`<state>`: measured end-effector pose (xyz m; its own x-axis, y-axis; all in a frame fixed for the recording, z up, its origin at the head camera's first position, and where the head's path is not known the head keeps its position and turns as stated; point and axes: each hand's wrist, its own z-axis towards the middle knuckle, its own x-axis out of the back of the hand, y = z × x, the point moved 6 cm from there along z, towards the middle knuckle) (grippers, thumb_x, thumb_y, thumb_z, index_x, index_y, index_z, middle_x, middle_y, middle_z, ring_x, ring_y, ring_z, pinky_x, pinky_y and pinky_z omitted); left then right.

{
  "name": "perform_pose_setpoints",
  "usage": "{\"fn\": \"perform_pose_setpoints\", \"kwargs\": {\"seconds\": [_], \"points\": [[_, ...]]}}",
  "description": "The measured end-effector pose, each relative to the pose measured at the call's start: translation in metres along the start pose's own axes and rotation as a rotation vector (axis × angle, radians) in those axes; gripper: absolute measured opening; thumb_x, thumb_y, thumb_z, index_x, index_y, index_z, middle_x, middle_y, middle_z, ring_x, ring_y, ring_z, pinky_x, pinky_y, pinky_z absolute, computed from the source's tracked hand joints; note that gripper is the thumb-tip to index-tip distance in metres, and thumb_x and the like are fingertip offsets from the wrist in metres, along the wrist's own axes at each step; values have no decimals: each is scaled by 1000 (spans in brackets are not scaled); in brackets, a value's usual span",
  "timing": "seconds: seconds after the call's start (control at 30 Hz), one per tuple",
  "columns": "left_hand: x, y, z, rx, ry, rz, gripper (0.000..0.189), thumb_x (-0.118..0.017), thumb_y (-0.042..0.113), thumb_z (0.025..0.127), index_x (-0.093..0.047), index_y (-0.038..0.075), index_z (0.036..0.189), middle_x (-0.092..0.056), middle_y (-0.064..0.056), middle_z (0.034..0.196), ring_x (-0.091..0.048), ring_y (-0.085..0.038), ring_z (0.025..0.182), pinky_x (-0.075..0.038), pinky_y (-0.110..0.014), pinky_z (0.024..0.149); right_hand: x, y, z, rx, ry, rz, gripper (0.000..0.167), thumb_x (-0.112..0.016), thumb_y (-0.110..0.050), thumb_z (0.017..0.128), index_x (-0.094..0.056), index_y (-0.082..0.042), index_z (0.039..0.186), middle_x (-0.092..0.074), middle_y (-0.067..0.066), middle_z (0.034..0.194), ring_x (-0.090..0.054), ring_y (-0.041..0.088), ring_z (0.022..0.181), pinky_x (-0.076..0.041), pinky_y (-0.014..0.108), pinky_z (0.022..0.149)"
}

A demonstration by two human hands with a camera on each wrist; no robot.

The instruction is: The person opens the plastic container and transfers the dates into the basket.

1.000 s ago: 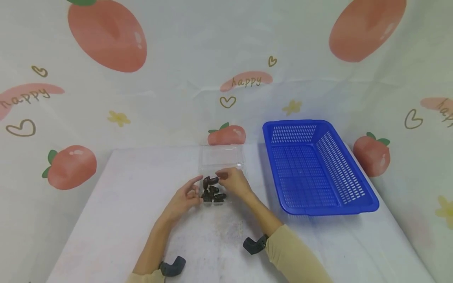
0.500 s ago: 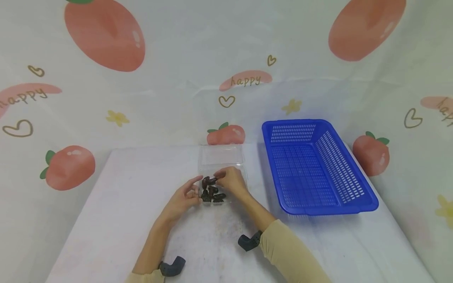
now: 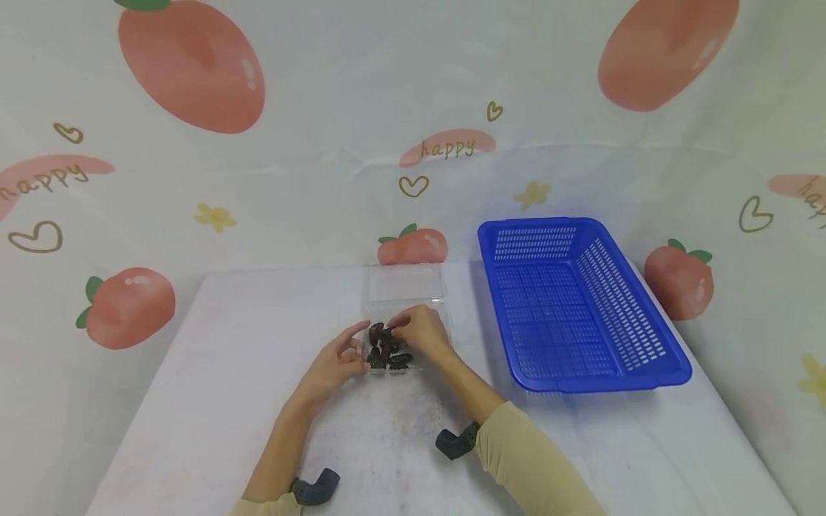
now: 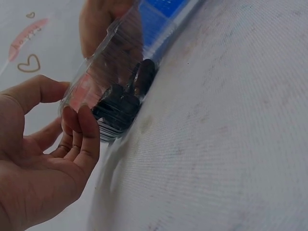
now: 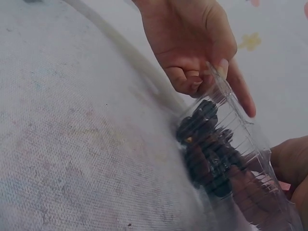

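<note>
A clear plastic clamshell box point(image 5: 243, 125) sits at mid-table with its lid point(image 3: 405, 284) folded back. Inside its near left part is a cluster of dark brown, glossy oval pieces that look like dates point(image 3: 400, 358). At the box's left side, my left hand point(image 3: 332, 367) grips the rim between thumb and fingers. My right hand point(image 3: 422, 333) reaches in from the right, its thumb and fingertips pinching a date among the others. The left wrist view shows a brown date point(image 4: 145, 77) through the wall. The right fingertips are partly hidden behind ribbed plastic.
A large blue perforated basket point(image 3: 503, 315) stands on the right of the white-covered table point(image 3: 239, 322). A fabric backdrop point(image 3: 310, 143) with printed fruit hangs behind. Dark curved devices point(image 3: 316, 487) are worn at both wrists.
My right hand has shifted slightly left over the dates, and those under its fingertips have moved a little. The left hand keeps its grip on the box.
</note>
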<state>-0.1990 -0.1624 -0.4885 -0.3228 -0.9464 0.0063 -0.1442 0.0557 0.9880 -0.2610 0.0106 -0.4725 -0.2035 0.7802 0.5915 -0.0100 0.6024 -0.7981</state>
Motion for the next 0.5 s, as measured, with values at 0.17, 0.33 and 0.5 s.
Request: {"fn": "perform_pose_setpoints", "kwargs": {"seconds": [0.17,0.33,0.5], "points": [[0,0,0,-24,0,24,77,-62,-11,82,-35,6,152,-42,-7,98,-54,-10,80,-51,-24,75,5,-5,0,18,-20,21,11,-77,-8,82,-81,-11,92,-75,-2,83,-66,9,75,-53,26,70],[-2,0,0,-7,0,28,77,-62,-11,83,-35,7,153,-42,-7,98,-55,-12,81,-51,-25,76,15,-16,-1,21,-63,77,11,-74,-8,85,-80,-11,94,-73,-2,75,-68,13,68,-52,24,60],[-1,1,-1,15,23,34,77,-61,-10,82,-38,12,152,-42,-9,100,-54,-13,79,-51,-26,75,26,-31,-3,76,-52,-7,13,-74,-12,84,-79,-14,96,-74,-4,83,-68,11,73,-50,26,62]]}}
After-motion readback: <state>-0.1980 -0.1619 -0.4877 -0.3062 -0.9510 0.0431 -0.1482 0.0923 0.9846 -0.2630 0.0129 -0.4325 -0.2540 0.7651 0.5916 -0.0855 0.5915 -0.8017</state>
